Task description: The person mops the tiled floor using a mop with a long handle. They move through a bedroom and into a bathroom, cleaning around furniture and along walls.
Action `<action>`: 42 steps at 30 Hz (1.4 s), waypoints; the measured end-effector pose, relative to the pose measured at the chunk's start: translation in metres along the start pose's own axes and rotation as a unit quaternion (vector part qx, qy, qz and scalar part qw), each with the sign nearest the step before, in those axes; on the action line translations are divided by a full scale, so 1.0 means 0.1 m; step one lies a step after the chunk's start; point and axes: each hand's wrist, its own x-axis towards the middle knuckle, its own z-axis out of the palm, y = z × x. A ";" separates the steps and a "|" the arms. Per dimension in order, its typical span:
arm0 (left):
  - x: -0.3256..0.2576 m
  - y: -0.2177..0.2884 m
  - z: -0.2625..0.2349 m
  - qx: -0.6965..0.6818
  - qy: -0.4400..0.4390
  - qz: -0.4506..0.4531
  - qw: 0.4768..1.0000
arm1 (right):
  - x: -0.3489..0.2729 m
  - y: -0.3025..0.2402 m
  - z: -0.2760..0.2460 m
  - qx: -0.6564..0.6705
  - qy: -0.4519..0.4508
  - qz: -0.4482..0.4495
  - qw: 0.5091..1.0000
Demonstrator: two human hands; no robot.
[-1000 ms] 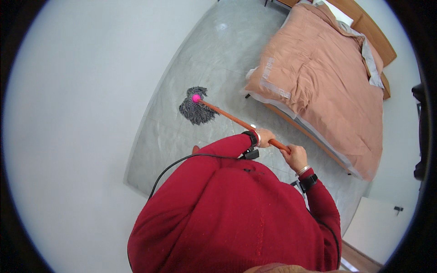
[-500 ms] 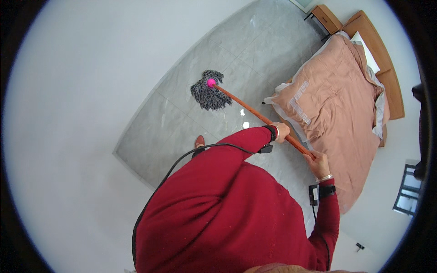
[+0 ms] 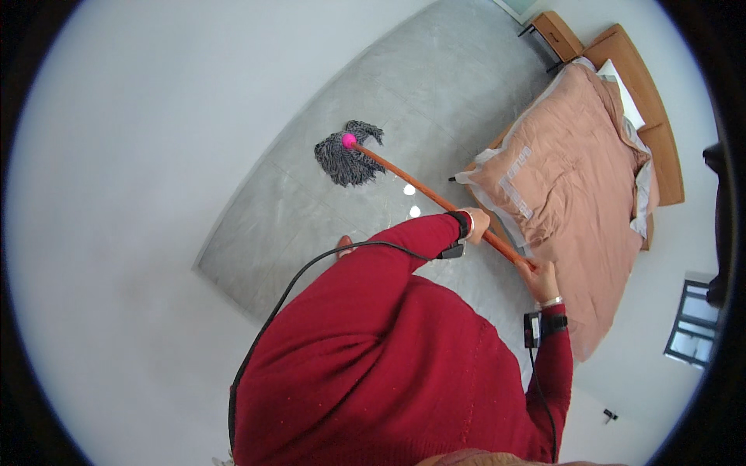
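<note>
A mop [image 3: 420,187] with an orange-brown pole slants across the view. Its dark grey string head [image 3: 346,161] lies spread on the grey tiled floor [image 3: 404,85], joined to the pole by a bright pink collar [image 3: 349,140]. My left hand [image 3: 476,224] is wrapped round the pole partway down. Higher up, close to the pole's end, my right hand [image 3: 540,278] grips it too, with fingers closed. Both wrists wear black straps with small dark boxes, and a black cable runs along my left sleeve.
To the right stands a bed [image 3: 579,186] with a pinkish-brown quilt and a wooden headboard [image 3: 645,109]. A wooden nightstand [image 3: 556,36] is beside its far end. A white wall [image 3: 155,155] borders the floor on the left. One brown shoe [image 3: 344,245] shows beside my left arm.
The mop head has slid slightly left on the floor, and its strands have shifted. Both hands keep their hold on the pole and have moved only a little.
</note>
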 end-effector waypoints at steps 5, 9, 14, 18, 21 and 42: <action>0.22 -0.77 -0.11 -0.022 0.098 -0.035 0.994 | 0.94 -0.11 0.15 -0.035 -0.017 -0.067 0.997; 0.29 -1.30 -0.30 -0.042 0.166 -0.087 0.981 | 1.62 -0.48 0.17 -0.030 -0.053 -0.121 0.991; 0.28 -1.94 -0.38 -0.031 0.185 -0.150 0.971 | 2.23 -0.73 0.41 -0.074 -0.042 -0.264 0.961; 0.35 -2.40 0.07 -0.050 0.240 -0.155 0.957 | 2.51 -0.60 0.87 -0.126 -0.068 -0.233 0.962; 0.27 -3.15 0.48 -0.041 0.265 -0.172 0.948 | 2.94 -0.69 1.59 -0.178 -0.111 -0.233 0.950; 0.21 -3.87 2.62 -0.099 0.397 -0.097 0.907 | 2.91 0.62 3.30 -0.196 -0.113 -0.253 0.941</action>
